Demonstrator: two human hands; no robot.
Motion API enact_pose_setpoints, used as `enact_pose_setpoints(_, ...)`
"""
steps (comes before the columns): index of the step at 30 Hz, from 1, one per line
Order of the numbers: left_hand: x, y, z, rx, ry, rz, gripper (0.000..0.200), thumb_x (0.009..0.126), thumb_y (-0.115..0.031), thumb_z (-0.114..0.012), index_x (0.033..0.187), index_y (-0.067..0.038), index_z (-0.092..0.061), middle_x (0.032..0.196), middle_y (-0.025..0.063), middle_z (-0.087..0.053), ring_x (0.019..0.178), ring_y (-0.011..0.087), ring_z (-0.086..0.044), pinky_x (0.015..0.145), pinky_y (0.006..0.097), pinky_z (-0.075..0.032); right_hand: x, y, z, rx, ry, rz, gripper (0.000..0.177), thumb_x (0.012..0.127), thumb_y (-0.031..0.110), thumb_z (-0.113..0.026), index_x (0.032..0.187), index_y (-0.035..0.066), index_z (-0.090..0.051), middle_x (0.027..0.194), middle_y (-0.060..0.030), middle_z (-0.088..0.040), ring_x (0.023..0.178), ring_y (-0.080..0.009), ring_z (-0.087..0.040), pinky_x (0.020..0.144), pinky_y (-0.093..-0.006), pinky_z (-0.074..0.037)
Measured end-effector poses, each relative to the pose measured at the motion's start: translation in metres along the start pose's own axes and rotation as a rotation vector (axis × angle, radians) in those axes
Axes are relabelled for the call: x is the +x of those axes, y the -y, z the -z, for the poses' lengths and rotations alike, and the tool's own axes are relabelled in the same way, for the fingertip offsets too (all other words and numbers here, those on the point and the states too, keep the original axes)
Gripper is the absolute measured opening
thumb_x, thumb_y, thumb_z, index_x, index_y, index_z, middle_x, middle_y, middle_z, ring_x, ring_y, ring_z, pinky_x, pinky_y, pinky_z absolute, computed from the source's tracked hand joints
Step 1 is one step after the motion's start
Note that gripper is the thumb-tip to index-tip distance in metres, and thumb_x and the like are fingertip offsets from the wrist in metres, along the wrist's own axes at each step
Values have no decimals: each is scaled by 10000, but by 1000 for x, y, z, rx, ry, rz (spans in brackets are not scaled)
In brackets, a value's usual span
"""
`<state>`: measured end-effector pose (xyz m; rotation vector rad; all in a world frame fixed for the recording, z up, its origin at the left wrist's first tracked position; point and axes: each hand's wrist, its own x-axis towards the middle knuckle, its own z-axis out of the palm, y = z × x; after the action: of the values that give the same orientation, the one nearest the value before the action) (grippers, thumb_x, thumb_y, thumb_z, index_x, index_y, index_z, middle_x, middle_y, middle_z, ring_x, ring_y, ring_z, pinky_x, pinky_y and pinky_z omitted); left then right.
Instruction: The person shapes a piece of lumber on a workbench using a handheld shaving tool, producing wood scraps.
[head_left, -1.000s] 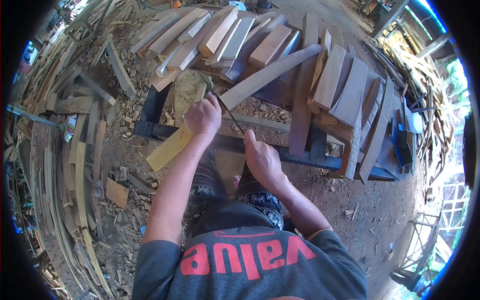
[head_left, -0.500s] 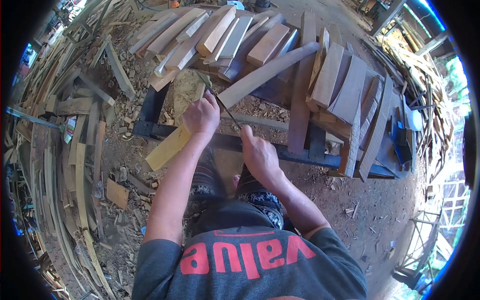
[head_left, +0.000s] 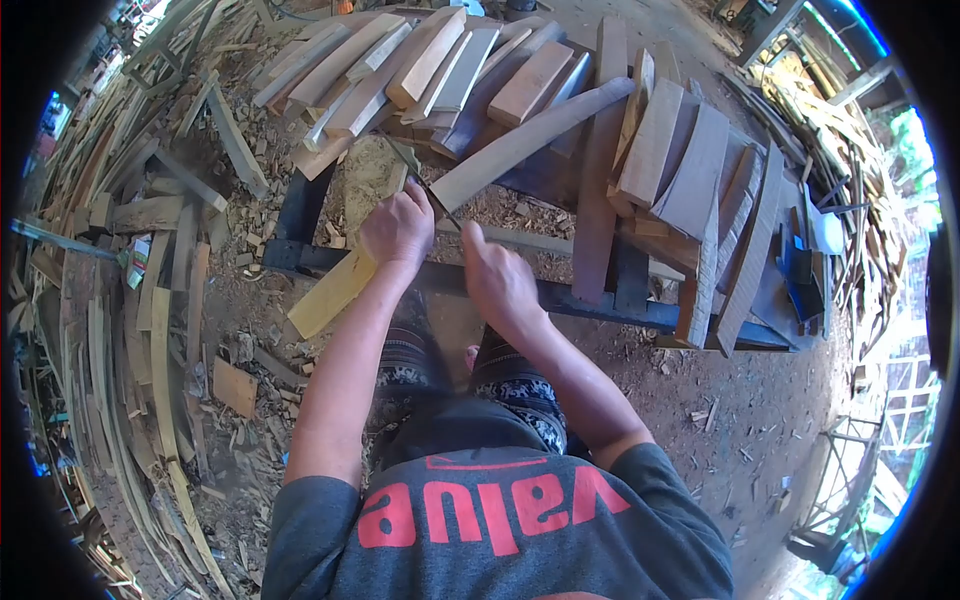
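Note:
My left hand (head_left: 398, 225) is wrapped round a pale yellow strip of wood (head_left: 333, 293), which slants down to the left, its upper end showing just above my fist. My right hand (head_left: 505, 280) is closed on the near end of a long, thin, dark-bladed tool (head_left: 436, 199). The blade runs up and left past my left knuckles and overlaps the top of the strip in this view. Right behind it, a long squared piece of wood (head_left: 530, 143) lies slanted across the workbench.
Many cut wood blocks (head_left: 425, 60) lie in rows along the dark-framed workbench (head_left: 400, 268). More boards (head_left: 700, 165) hang over its right side. Long offcuts (head_left: 160, 370) are piled at the left, and chips and scraps cover the ground. A wood pile (head_left: 840, 150) stands at the far right.
My right hand has moved up and to the left, and the dark blade has slid further past my left hand. My left hand and the strip have shifted only slightly.

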<state>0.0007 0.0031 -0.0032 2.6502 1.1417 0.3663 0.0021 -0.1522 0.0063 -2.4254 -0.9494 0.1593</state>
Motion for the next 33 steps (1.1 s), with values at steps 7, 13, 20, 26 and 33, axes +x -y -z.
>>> enact_pose_setpoints(7, 2, 1, 2, 10, 6, 0, 619, 959, -396, -295, 654, -18, -679, 719, 216, -665, 719, 391, -667, 671, 479, -538, -22, -5, 9, 45, 73, -17, 134, 883, 84, -442, 1001, 51, -387, 673, -239, -601, 668, -438, -611, 586, -545, -465)
enact_pose_setpoints(13, 0, 0, 3, -1, -1, -2, 614, 958, -391, -303, 644, -14, -673, 697, 205, -664, 691, 386, -667, 650, 476, -538, 4, 2, -3, 77, -14, -22, 122, 888, 94, -447, 990, 52, -396, 686, -239, -605, 674, -442, -612, 589, -541, -469)
enact_pose_setpoints(20, 2, 1, 2, 6, -13, -17, 610, 960, -378, -303, 626, -21, -669, 677, 208, -658, 678, 378, -668, 643, 475, -536, -16, -6, 5, 0, 36, 11, 153, 850, 37, -456, 984, 42, -382, 668, -218, -612, 652, -417, -629, 560, -514, -486)
enact_pose_setpoints(26, 1, 1, 0, 1, -33, -35, 613, 960, -380, -302, 623, -23, -669, 666, 202, -657, 670, 380, -666, 642, 472, -536, 14, 4, -3, 3, 12, 4, 145, 846, 44, -462, 964, 35, -379, 658, -226, -606, 663, -421, -628, 562, -515, -485)
enact_pose_setpoints(33, 4, 1, 1, -8, -14, -6, 618, 959, -385, -300, 632, -15, -672, 678, 208, -658, 676, 384, -665, 651, 471, -534, -20, -6, 9, -11, 77, -22, 147, 847, 34, -455, 975, 39, -383, 655, -227, -604, 677, -420, -630, 588, -517, -488)
